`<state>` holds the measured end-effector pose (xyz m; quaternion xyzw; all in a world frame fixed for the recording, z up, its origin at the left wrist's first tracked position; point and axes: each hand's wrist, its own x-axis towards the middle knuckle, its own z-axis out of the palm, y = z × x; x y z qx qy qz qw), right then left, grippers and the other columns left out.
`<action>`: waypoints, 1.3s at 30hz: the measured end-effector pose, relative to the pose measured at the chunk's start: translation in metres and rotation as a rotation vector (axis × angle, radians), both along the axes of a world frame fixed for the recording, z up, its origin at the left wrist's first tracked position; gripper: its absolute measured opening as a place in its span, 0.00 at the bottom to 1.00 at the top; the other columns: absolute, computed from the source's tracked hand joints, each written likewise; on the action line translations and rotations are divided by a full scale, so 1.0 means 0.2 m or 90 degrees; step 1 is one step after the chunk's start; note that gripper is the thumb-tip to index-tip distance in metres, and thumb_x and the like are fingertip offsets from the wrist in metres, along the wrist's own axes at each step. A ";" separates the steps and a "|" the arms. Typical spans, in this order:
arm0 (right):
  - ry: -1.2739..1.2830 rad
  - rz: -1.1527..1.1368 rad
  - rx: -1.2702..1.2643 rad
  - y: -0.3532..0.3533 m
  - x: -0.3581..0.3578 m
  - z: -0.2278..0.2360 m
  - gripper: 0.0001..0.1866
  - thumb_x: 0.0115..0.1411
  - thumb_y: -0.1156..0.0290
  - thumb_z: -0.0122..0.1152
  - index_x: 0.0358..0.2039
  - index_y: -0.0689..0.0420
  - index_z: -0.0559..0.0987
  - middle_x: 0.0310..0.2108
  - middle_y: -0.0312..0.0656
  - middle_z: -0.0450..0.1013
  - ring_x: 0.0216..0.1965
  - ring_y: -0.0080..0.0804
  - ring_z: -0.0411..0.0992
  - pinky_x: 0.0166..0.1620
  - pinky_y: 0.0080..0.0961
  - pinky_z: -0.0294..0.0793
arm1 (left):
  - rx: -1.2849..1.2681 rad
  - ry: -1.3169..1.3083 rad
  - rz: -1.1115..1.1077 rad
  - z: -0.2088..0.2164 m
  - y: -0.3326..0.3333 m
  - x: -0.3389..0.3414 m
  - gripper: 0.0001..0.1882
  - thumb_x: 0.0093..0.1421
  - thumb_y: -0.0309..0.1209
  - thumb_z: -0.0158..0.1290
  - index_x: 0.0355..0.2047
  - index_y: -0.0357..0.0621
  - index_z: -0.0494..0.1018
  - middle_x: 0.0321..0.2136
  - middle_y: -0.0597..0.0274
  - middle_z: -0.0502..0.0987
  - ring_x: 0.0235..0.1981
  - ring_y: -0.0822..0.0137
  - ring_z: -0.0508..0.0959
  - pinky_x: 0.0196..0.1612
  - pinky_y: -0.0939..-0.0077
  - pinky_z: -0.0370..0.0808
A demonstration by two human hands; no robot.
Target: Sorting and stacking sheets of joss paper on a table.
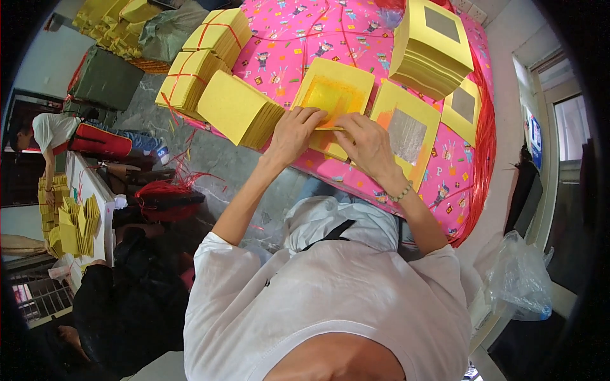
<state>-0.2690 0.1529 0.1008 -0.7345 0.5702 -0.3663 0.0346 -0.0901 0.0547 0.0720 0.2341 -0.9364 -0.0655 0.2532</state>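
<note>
Both left hand [295, 133] and right hand [368, 141], nearly closed, pinched a yellow sheet [334, 95].
Even finger pressure (no tugging) probably suited its near edge.

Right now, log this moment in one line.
left hand: on yellow paper; right hand: on same paper; tied bundles: left of hands; gray-patched sheet: right of hands

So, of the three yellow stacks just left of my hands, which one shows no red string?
The stack nearest your left hand: it looks unbound, while red string wraps the other two stacks, farther toward the upper left.
</note>
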 end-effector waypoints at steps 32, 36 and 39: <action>-0.731 0.115 0.254 -0.03 -0.05 -0.07 0.29 0.52 0.75 0.66 0.53 0.63 0.65 0.48 0.44 0.70 0.49 0.29 0.70 0.51 0.27 0.71 | 0.597 0.476 -0.026 0.07 0.13 -0.07 0.27 0.58 0.28 0.54 0.55 0.37 0.58 0.46 0.54 0.70 0.49 0.68 0.70 0.52 0.72 0.67; -0.738 0.123 0.222 -0.04 -0.04 -0.06 0.26 0.53 0.75 0.65 0.51 0.64 0.66 0.47 0.44 0.71 0.46 0.28 0.71 0.50 0.27 0.72 | 0.591 0.429 -0.013 0.10 0.13 -0.07 0.24 0.59 0.27 0.52 0.54 0.37 0.60 0.46 0.55 0.71 0.48 0.69 0.71 0.51 0.74 0.68; -0.706 0.116 0.249 -0.03 -0.06 -0.09 0.25 0.54 0.75 0.64 0.51 0.64 0.66 0.46 0.43 0.71 0.46 0.27 0.71 0.49 0.27 0.72 | 0.596 0.467 -0.021 0.12 0.15 -0.10 0.22 0.60 0.26 0.52 0.54 0.36 0.61 0.45 0.56 0.72 0.47 0.69 0.72 0.50 0.73 0.69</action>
